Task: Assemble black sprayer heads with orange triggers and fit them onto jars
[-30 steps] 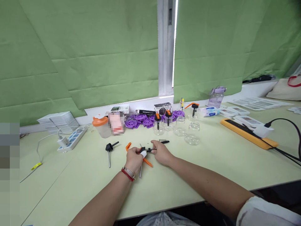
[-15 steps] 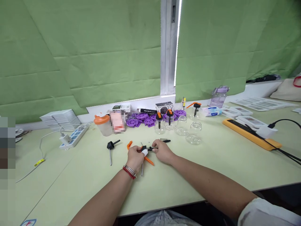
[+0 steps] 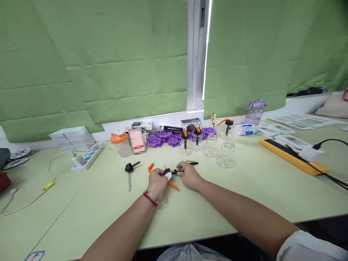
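Your left hand (image 3: 157, 181) is closed around a small black pump head (image 3: 166, 172), with a white-wrapped fingertip pressed against it, and your right hand (image 3: 189, 175) pinches the thin black rod (image 3: 178, 171) that sticks out of that head toward the right. Both grips are tight on one little assembly, held just above the table (image 3: 244, 188). I judge the join between head and rod to be the weak point: if your hands pull at slightly different angles, the rod could bend or pop out.

The small spring (image 3: 191, 161) lies loose just behind the pump head, close to your right knuckles; a sideways nudge could roll it away. The orange lever (image 3: 172, 186) lies just in front of the pump head, partly under your hands, and the metal tube (image 3: 164, 195) hangs below your left hand, so lowering your wrists could press on either. A second black pump head (image 3: 129, 169) with its tube rests well to the left of the one you hold. The glass jars (image 3: 224, 154) stand behind and to the right, near enough that a wide sweep of your right elbow might tip one.
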The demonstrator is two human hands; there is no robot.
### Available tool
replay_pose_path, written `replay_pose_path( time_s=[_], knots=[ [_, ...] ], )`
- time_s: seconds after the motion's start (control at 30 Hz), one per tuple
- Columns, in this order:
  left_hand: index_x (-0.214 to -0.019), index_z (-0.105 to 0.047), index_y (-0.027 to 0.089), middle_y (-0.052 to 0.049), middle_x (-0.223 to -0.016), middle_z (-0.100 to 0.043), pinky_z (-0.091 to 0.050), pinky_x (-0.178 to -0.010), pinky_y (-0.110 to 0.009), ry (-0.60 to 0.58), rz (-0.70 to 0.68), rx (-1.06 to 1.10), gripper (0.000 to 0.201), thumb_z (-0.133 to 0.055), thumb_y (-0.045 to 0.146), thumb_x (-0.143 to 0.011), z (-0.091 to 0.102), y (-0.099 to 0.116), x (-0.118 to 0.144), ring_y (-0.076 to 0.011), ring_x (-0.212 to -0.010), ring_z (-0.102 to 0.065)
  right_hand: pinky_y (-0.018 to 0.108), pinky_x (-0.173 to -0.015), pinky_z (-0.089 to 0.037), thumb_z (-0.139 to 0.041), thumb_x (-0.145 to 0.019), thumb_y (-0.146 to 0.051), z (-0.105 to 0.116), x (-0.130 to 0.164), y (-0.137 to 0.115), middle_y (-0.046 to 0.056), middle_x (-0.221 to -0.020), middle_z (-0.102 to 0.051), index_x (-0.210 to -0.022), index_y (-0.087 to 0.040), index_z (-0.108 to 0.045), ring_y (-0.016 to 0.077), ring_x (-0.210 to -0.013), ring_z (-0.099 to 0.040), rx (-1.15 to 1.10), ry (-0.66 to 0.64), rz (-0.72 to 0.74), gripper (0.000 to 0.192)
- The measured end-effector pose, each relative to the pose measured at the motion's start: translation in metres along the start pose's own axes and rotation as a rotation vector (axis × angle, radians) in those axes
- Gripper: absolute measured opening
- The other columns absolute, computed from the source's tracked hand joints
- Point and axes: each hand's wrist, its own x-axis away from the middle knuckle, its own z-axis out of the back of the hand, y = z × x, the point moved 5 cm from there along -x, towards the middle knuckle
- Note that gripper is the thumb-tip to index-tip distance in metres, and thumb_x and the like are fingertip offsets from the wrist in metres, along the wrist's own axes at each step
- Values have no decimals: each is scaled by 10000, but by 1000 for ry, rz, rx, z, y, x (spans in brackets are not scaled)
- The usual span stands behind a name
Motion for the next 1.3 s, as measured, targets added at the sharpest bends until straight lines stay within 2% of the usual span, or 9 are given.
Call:
replay_pose_path(
  time_s=[0.27, 0.77, 1.0, 1.17, 1.3],
  knots=[
    [-642, -547, 146, 14, -614, -509, -409, -561, -252, -4, -16, -8, 136, -671, 101, -610, 0, 1, 0, -113, -572, -475, 286, -766, -411, -547, -742, -86, 1, 1, -3, 53, -892, -603, -839, -166, -584, 168, -824, -540, 24, -6, -8, 131],
    [-633, -550, 154, 6, -622, -528, -420, -586, -277, 0, -18, -14, 145, -685, 109, -605, 1, 1, 0, -129, -582, -496, 281, -737, -408, -546, -743, -97, 3, 2, -3, 50, -889, -601, -844, -167, -571, 169, -816, -538, 28, 4, -43, 125],
    [-643, -547, 155, 15, -621, -526, -436, -617, -281, -1, -21, -24, 161, -701, 133, -600, 0, -3, -3, -125, -593, -504, 280, -745, -411, -557, -744, -96, 2, 1, -3, 52, -885, -610, -826, -166, -579, 167, -812, -542, 32, 4, -29, 110],
    [-642, -552, 152, 17, -611, -521, -417, -574, -257, 0, -37, -37, 141, -686, 135, -602, 0, -2, -3, -116, -578, -486, 281, -742, -412, -551, -748, -91, 2, 2, -4, 50, -854, -616, -808, -166, -590, 164, -791, -546, 35, 0, -9, 103],
    [-631, -550, 148, 16, -607, -511, -409, -562, -257, 6, -34, -33, 124, -665, 107, -608, 0, 0, -1, -111, -563, -471, 277, -735, -418, -551, -742, -89, 2, 2, -1, 58, -893, -613, -892, -160, -587, 165, -809, -555, 14, 14, -29, 170]
  ],
)
